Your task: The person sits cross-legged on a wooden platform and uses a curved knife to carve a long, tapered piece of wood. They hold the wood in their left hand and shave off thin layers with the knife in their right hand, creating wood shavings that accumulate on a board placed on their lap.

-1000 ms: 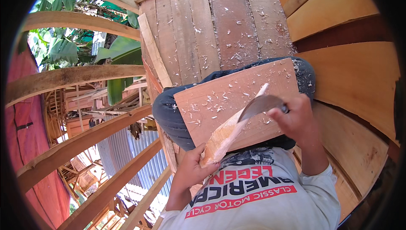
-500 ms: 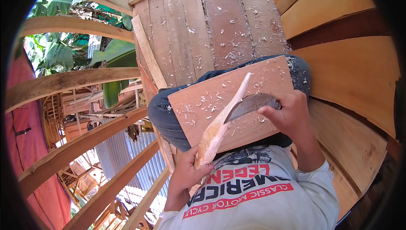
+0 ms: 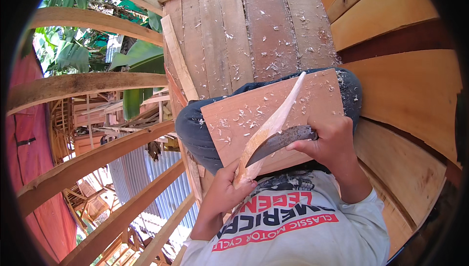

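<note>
A pale, tapering piece of carved wood slants across my lap, its thin tip pointing away from me. My left hand is closed round its broad near end. In my right fist is a dark, curved knife, its handle mostly hidden by my fingers. The blade lies against the wood's right side, close to the broad end, with the point near my left hand. Beneath them a flat wooden board rests across my crossed legs, sprinkled with curled shavings.
Plank flooring strewn with shavings stretches ahead of my knees. A loose wooden strip lies along its left side. Wide boards form a wall on the right. Open wooden rails stand at the left, with corrugated metal sheets beyond them.
The knife has slid along the wood toward me and my left hand. The carved piece has tilted slightly, and the whole view has shifted a little.
</note>
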{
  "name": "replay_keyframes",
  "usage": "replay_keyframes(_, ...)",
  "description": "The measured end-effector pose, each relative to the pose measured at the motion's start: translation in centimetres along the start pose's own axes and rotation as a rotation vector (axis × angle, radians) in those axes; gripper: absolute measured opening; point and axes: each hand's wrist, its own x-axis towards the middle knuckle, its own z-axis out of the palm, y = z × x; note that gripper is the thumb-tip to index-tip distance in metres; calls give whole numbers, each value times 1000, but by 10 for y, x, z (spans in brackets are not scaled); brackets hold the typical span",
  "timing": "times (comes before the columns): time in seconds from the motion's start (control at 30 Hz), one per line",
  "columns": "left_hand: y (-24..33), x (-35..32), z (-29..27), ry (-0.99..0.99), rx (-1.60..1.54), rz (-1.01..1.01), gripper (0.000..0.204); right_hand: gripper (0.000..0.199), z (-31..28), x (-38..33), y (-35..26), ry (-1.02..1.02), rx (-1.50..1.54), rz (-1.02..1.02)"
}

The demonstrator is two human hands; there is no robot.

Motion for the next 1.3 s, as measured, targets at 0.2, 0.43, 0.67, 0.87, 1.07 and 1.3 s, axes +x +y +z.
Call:
replay_keyframes(0.2,3,-15,3,-121,9,-175,41,62,-35,15,69,327,235,493)
replay_keyframes(0.43,3,-9,5,-4,-12,-67,40,59,-2,-3,9,33,91,14)
replay_keyframes(0.67,2,-18,3,80,62,-103,44,58,-28,6,51,124,226,375)
replay_keyframes(0.87,12,-6,12,114,161,-4,43,59,4,-6,13,-33,118,118)
replay_keyframes(1.07,-2,-13,11,74,157,-115,42,58,-22,10,47,144,278,384)
replay_keyframes(1.3,3,-3,11,149,161,-11,45,54,6,12,42,102,136,303)
